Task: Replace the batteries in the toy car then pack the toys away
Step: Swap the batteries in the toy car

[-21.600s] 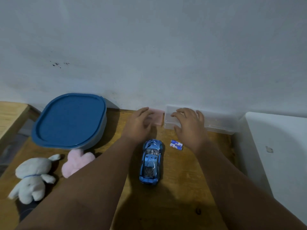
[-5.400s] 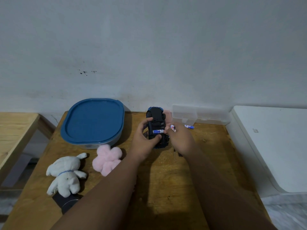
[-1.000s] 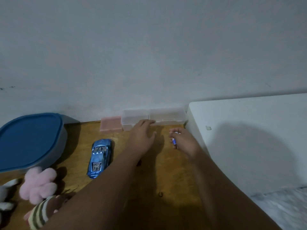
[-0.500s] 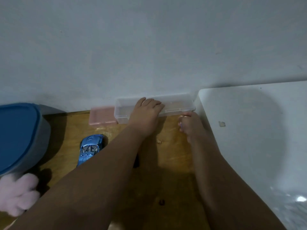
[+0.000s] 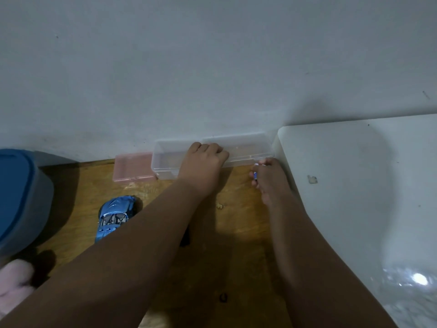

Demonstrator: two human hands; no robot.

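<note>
The only print I can find is on the small cylindrical battery (image 5: 255,174) in my right hand (image 5: 269,179). It has a blue and white wrapper, and the writing is too small to read. My thumb and curled fingers pinch it just in front of the right end of the long, rectangular clear plastic box (image 5: 165,159), close to the box's front wall.

My left hand (image 5: 203,163) lies on top of that box near its middle. The knuckles are up and the fingers bend down over it, with the tips hidden from me. The box is thin-walled and see-through, set against the pale painted wall (image 5: 212,67). A smaller pink plastic case (image 5: 132,168), flat and rectangular, touches its left end.

Both my forearms stretch straight ahead across the wooden counter (image 5: 238,230), which is yellow-brown with visible grain and a dark knot. The shiny blue toy car (image 5: 115,215) stands on its wheels on the counter, left of my left forearm and well apart from both hands, its nose towards the wall.

At the far left is a rounded grey tub with a matte blue lid (image 5: 16,197), and below it a fluffy pink plush toy (image 5: 14,285), cut off by the edge. A smooth white surface with a rounded corner (image 5: 354,185) adjoins the counter on the right.
</note>
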